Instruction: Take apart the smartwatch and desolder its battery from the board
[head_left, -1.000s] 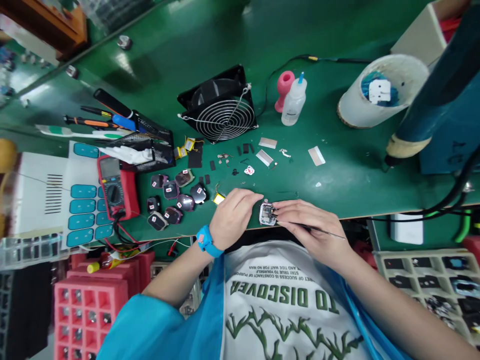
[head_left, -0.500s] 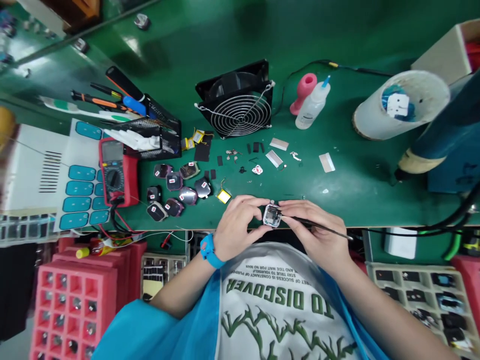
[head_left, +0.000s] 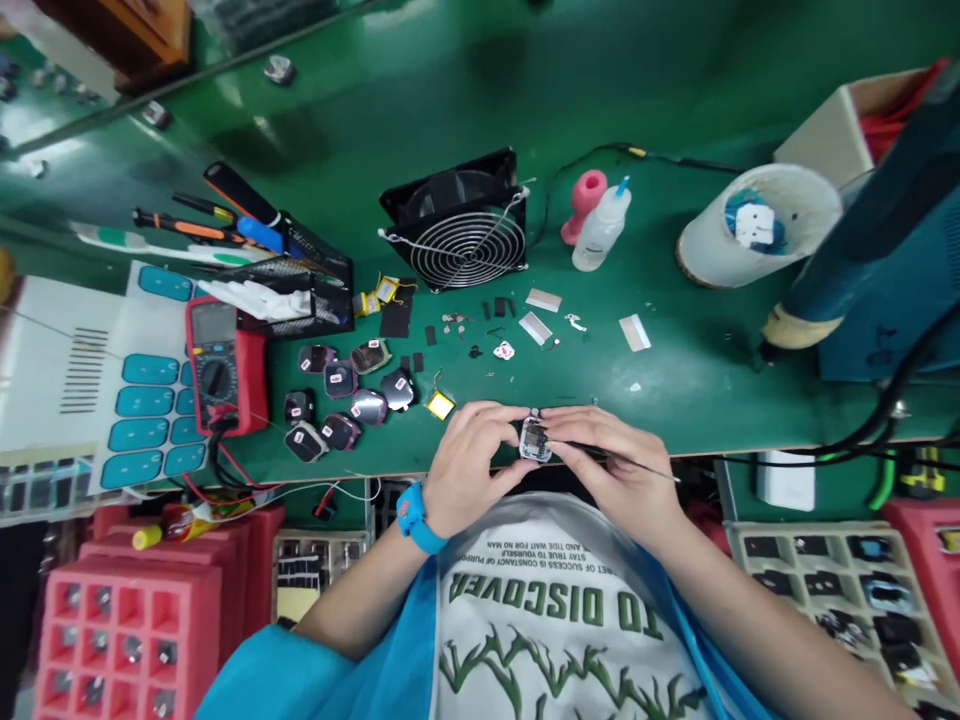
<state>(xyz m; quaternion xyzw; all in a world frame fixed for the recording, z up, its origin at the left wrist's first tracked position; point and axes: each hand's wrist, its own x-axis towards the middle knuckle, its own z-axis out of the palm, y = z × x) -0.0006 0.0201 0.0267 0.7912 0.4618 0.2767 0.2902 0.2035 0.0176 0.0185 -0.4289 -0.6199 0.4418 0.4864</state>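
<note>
red multimeter over left of the black fan, here's the left hand, grip pinching the small device with bare circuitry, on the fan's near side, right hand, grip closed round a thin dark tool, white tub well right of the fan

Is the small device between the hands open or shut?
Open: the small device shows exposed inner circuitry between the left hand and right hand.
</note>
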